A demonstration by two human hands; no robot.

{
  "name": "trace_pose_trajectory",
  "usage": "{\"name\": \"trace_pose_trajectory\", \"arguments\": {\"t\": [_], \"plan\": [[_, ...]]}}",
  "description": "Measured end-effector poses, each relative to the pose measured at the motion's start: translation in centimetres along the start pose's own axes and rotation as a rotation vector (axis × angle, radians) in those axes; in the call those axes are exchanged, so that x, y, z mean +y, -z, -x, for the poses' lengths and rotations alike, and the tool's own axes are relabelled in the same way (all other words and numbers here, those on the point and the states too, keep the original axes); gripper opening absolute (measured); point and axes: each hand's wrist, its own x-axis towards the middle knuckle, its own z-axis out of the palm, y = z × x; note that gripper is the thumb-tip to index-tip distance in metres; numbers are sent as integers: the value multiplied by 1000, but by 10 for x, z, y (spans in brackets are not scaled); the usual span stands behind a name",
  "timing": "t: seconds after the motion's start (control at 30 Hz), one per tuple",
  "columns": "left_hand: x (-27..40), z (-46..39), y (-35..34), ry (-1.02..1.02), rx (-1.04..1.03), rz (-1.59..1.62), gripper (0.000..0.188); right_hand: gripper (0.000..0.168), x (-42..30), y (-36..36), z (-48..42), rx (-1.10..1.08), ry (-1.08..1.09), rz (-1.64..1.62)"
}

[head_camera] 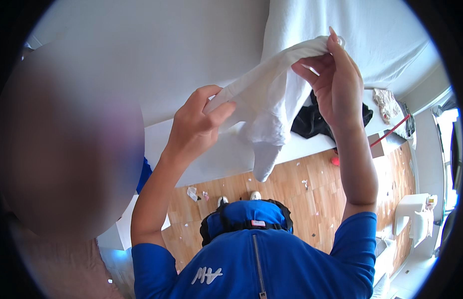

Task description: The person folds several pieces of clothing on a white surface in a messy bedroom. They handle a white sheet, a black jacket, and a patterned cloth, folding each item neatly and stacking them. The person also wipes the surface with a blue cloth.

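A thin white cloth garment (270, 101) is stretched up in the air between both hands, its lower part hanging in folds to a narrow tip. My left hand (199, 121) pinches one edge of it between thumb and fingers. Higher up and to the right, my right hand (336, 74) grips the other end, thumb and fingertips around the bunched fabric. Behind the cloth, on a long white surface, lies a crumpled black garment (313, 121), partly hidden by my right forearm. The garment's exact kind cannot be told.
A white drape (369, 45) hangs at the upper right. A patterned cloth (386, 104) and a red rod (390, 130) are at the right. Scraps litter the wooden floor (306, 194). A white stool-like object (407, 216) stands near the window. A blurred area covers the left, beside a blue sleeve.
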Motion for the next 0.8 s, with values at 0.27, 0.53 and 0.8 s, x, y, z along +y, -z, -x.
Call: {"name": "trace_pose_trajectory", "arguments": {"t": [0.27, 0.53, 0.8], "plan": [[7, -20, 16, 40, -110, -170, 26, 37, -14, -16, -5, -41, 186, 56], [37, -8, -25, 72, 214, -94, 59, 31, -9, -14, -8, 33, 340, 47], [-8, -17, 45, 196, 22, 114, 31, 28, 19, -2, -53, 178, 431, 362]]}}
